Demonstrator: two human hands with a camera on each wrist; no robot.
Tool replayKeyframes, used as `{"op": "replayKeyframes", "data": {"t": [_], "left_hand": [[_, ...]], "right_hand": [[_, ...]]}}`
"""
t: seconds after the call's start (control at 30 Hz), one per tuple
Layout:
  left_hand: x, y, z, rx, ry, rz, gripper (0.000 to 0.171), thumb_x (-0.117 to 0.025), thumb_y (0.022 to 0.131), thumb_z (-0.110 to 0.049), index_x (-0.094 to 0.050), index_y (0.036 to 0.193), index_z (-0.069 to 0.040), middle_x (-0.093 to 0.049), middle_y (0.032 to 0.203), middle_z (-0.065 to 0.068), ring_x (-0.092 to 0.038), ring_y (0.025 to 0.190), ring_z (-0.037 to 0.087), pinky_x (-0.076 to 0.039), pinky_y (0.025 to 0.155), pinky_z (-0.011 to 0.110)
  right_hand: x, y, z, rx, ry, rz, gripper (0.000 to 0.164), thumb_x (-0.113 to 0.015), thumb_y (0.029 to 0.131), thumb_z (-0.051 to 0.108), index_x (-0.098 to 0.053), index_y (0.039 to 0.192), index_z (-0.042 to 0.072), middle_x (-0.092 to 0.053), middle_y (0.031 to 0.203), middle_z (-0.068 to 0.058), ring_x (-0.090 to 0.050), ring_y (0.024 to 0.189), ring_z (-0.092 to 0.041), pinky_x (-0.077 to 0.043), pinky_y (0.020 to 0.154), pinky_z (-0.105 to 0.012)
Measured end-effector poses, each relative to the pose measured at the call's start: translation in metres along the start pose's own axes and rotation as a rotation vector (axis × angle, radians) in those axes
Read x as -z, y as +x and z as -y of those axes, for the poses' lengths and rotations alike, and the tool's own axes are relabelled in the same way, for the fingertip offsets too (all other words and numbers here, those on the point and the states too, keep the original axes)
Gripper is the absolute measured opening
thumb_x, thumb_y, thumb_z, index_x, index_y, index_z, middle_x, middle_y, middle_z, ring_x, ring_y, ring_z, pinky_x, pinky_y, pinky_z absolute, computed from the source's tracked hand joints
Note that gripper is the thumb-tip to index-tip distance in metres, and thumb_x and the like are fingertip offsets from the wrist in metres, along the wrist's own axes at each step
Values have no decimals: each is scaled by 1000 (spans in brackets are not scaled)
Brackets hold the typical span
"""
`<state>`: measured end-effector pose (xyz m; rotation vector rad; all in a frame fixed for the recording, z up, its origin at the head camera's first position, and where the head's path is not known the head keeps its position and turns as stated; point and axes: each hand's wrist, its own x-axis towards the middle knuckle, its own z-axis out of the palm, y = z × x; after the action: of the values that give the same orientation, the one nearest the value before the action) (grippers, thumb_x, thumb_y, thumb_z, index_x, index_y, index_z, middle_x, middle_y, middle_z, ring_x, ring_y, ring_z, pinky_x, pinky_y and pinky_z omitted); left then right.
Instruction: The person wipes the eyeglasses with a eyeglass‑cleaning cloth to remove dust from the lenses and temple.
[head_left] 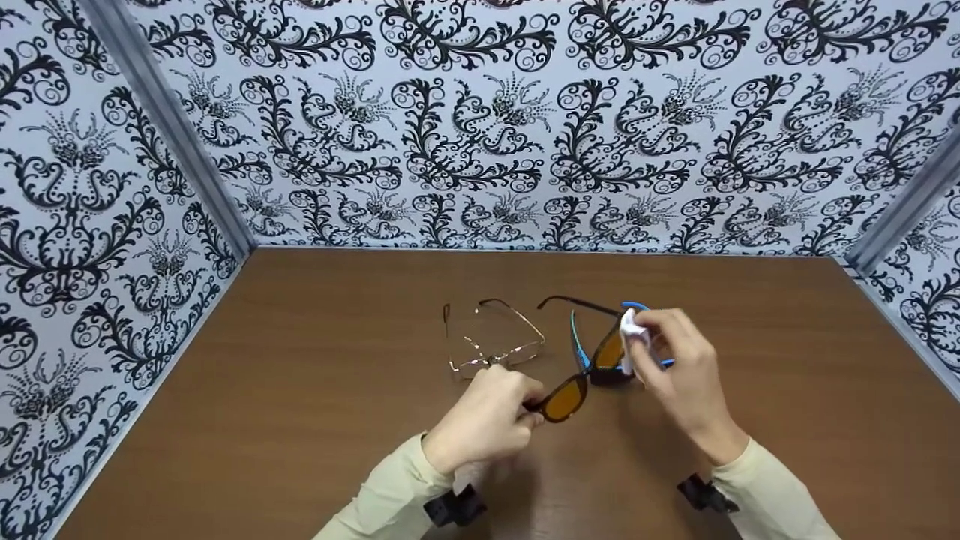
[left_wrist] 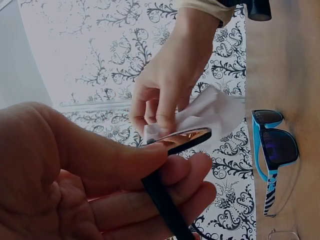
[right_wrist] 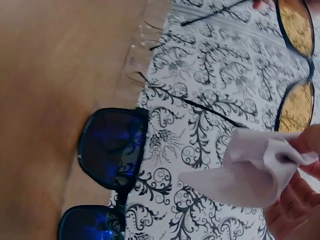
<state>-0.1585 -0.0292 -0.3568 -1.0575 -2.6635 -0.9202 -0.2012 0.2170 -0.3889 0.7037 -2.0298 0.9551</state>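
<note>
Black-framed sunglasses with amber lenses (head_left: pixel 564 399) are held above the table, their temples unfolded. My left hand (head_left: pixel 491 412) pinches them at the left end, thumb over the frame in the left wrist view. A thin white cloth (head_left: pixel 632 341) is pinched between the thumb and fingers of my right hand (head_left: pixel 686 375). In the head view the cloth overlaps the outer part of the far right lens; its loose end hangs free in the right wrist view (right_wrist: pixel 220 187). How firmly it touches the lens I cannot tell.
Behind the held pair, blue-and-black sunglasses (left_wrist: pixel 281 147) with dark lenses and striped temples lie on the wooden table (head_left: pixel 315 420). Thin metal-framed clear eyeglasses (head_left: pixel 534 346) lie to their left, temples unfolded. Patterned panels (head_left: pixel 480 150) enclose the table's back and sides.
</note>
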Motion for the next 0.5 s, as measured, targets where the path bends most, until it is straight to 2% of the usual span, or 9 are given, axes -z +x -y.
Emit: {"op": "replayKeyframes", "data": {"t": [0.1, 0.3, 0.4, 0.5], "left_hand": [[-1, 1, -1, 0, -6, 11, 20, -68, 72, 5, -60, 63, -10, -57, 56, -9, -41, 51, 2, -33, 51, 15], [-5, 5, 1, -11, -1, -29, 16, -68, 73, 4, -64, 64, -9, -61, 58, -7, -44, 52, 2, -35, 52, 15], [-6, 5, 4, -4, -8, -43, 16, -68, 73, 4, -65, 64, -9, -63, 60, -6, -46, 53, 3, -36, 54, 16], [-6, 4, 6, -2, -20, -52, 16, -69, 73, 4, -64, 64, -9, -63, 60, -6, -47, 54, 4, -36, 54, 17]], "right_hand": [[1, 3, 2, 19, 0, -15, 27, -68, 78, -13, -64, 101, 0, -60, 93, -7, -54, 72, -10, -46, 63, -12], [-8, -2, 9, 174, 42, 8, 19, -63, 80, -2, -62, 99, -2, -60, 96, -11, -56, 80, -18, -46, 75, -13], [-11, -6, 11, 230, 63, 39, 17, -59, 86, 7, -62, 100, -3, -60, 96, -13, -58, 83, -21, -47, 79, -14], [-10, -10, 9, 266, 65, 70, 21, -57, 93, 17, -63, 100, -2, -61, 97, -12, -60, 83, -20, -47, 79, -14]]}}
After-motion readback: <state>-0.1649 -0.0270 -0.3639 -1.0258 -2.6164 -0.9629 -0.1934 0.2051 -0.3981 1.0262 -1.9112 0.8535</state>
